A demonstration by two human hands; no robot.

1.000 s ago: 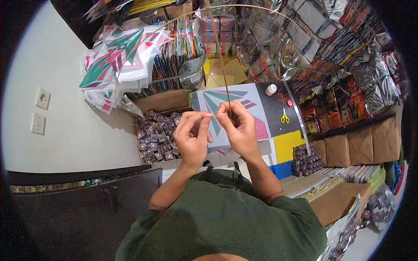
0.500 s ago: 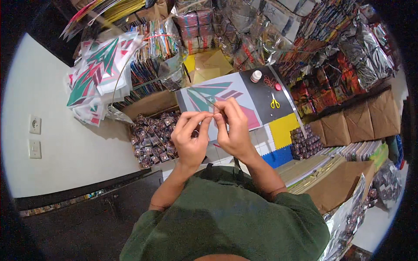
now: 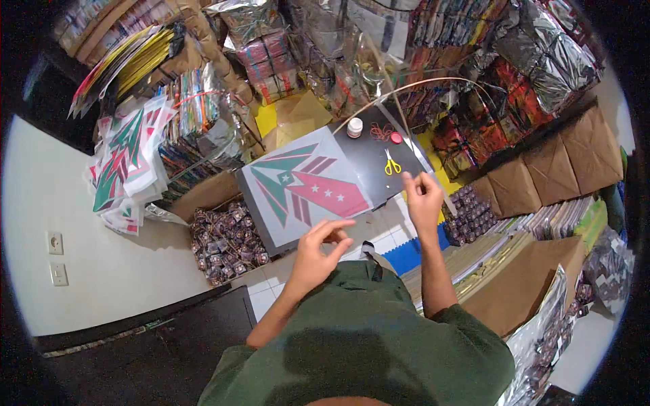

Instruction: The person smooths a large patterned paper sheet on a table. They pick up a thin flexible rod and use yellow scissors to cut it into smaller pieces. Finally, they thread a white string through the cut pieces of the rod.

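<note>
My right hand (image 3: 424,201) is raised over the right side of the board, its fingers closed in a pinch. A thin tan stick (image 3: 391,78) rises from about there, blurred, and seems to be in its grip. Another thin strip (image 3: 433,80) arcs above the board; whether the two are joined I cannot tell. My left hand (image 3: 321,252) hangs near the board's front edge, thumb and fingers apart, with nothing in it. Beyond it lies a translucent white sheet (image 3: 271,223) printed with green and red shapes and white stars, flat on the black board (image 3: 355,162).
On the board stand yellow-handled scissors (image 3: 392,164), a white bottle (image 3: 355,127), a red cap (image 3: 396,138) and tangled red string (image 3: 381,131). More printed sheets (image 3: 125,159) hang at the left. A box of small wrapped packs (image 3: 227,240), brown parcels (image 3: 579,159) and wrapped stacks surround the board.
My hands, together over the printed sheet before, have parted. The right moved out to the right and the left dropped back and opened. The view has shifted, and the whole sheet now shows.
</note>
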